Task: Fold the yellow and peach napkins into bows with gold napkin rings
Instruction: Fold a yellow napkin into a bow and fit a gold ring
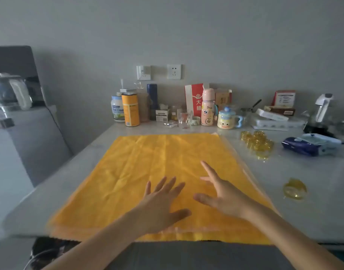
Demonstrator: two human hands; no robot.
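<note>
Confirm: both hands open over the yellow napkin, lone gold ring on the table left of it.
Wrong side: the head view shows the lone gold ring on the table right of the yellow napkin. The left hand and right hand are open over it.

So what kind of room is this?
Likely a home dining or kitchen corner: a glass kettle at left, a lidded cartoon mug and a pink drinking bottle on the table.

Pale table (313,201) — stacked napkins (147,162), gold rings (257,143), bottles (207,112).

Clutter (167,112) lines the back wall; gold rings (257,143) crowd the right.
</note>
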